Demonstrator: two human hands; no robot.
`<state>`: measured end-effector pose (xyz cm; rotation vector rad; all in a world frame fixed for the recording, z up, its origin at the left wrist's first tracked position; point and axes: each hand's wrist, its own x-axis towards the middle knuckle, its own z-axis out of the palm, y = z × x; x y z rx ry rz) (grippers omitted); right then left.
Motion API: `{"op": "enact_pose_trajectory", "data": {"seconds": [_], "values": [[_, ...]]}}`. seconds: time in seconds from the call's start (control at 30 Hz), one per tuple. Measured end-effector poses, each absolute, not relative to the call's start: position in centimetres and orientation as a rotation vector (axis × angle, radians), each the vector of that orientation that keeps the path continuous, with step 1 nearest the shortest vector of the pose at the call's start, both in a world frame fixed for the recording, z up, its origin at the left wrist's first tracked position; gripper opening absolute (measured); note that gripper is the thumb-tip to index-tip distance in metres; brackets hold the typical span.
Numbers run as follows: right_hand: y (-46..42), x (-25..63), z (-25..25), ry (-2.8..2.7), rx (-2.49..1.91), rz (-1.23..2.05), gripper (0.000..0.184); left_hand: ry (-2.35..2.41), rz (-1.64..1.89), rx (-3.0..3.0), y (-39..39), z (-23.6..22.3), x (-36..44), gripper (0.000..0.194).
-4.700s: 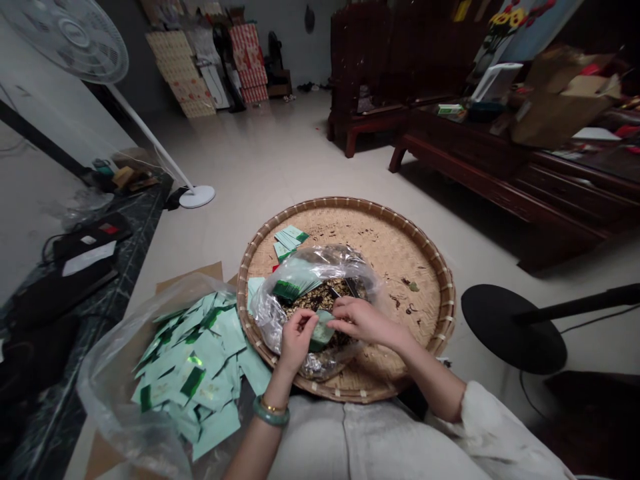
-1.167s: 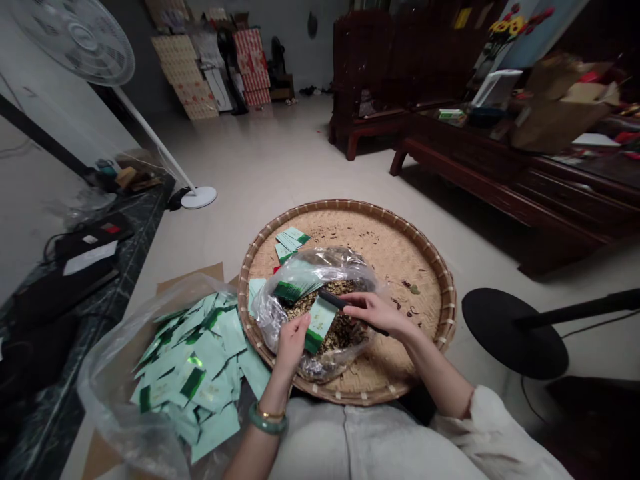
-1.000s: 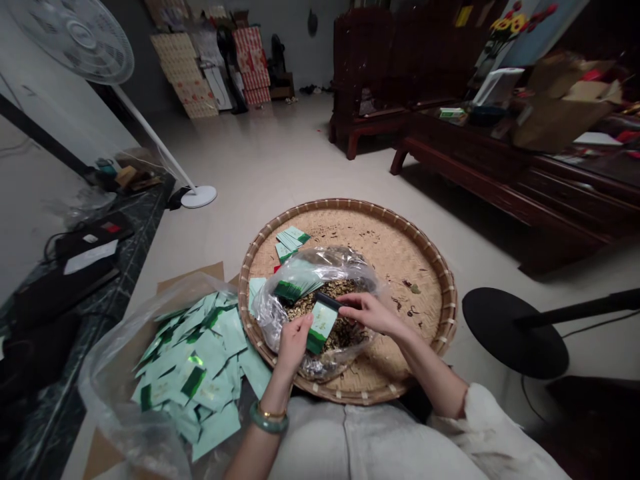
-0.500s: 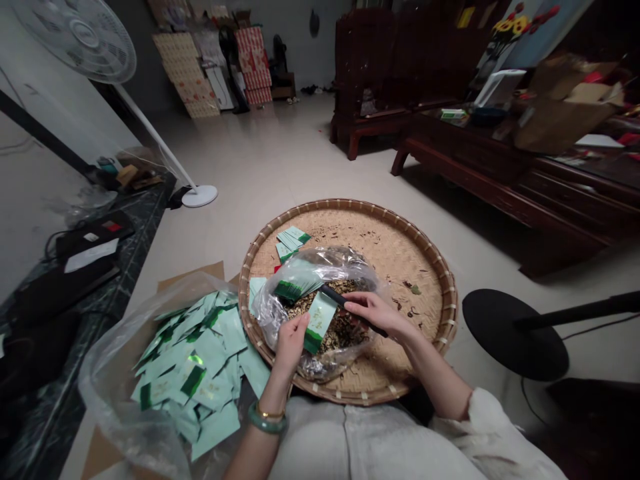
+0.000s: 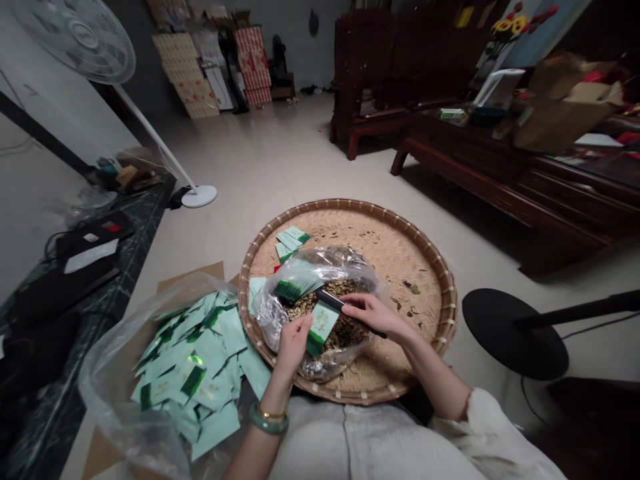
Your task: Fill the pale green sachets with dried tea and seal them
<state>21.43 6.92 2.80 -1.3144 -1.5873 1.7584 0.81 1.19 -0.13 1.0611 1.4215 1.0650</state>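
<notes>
My left hand (image 5: 295, 341) pinches a pale green packet (image 5: 323, 323) by its left edge, near its dark green lower band. With my right hand (image 5: 370, 312) I grip a slim black bar-shaped bag clip (image 5: 331, 301), which lies along the packet's top edge. Whether its jaws are closed cannot be made out. Below both hands sits a clear plastic bag (image 5: 273, 327) of loose, dried brown-yellow plant pieces (image 5: 345, 288). A fanned stack of packets (image 5: 299, 280) rests on the bag's left part. All this is on a round woven bamboo tray (image 5: 420, 267).
At the left, a large clear bag (image 5: 107, 393) holds a heap of green packets (image 5: 200, 367). More packets (image 5: 293, 240) lie on the tray's far left. A black round stand base (image 5: 515, 333) is at right, a white fan (image 5: 200, 195) at back left, a dark wooden table (image 5: 500, 167) beyond.
The packet has turned slightly, and its top edge now lies along the black clip. The clip's far end has shifted a little left and away. Both hands stay nearly in place.
</notes>
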Motion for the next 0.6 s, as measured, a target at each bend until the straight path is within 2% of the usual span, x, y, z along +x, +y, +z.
{"op": "enact_pose_trajectory", "data": {"seconds": [0.17, 0.43, 0.53, 0.6], "values": [[6.6, 21.3, 3.0, -1.587, -1.310, 1.793, 0.054, 1.451, 1.074, 1.096, 1.3, 0.0, 0.8, 0.042], [6.4, 20.5, 3.0, -1.629, -1.351, 1.758, 0.041, 1.454, 1.045, 1.137, 1.2, 0.3, 0.9, 0.042], [6.7, 21.0, 2.5, -1.597, -1.361, 1.721, 0.046, 1.469, 1.065, 1.125, 1.3, 0.0, 0.6, 0.041], [7.3, 21.7, 2.1, -1.641, -1.410, 1.571, 0.050, 1.500, 1.099, 1.105, 1.3, -0.4, 0.2, 0.040]]}}
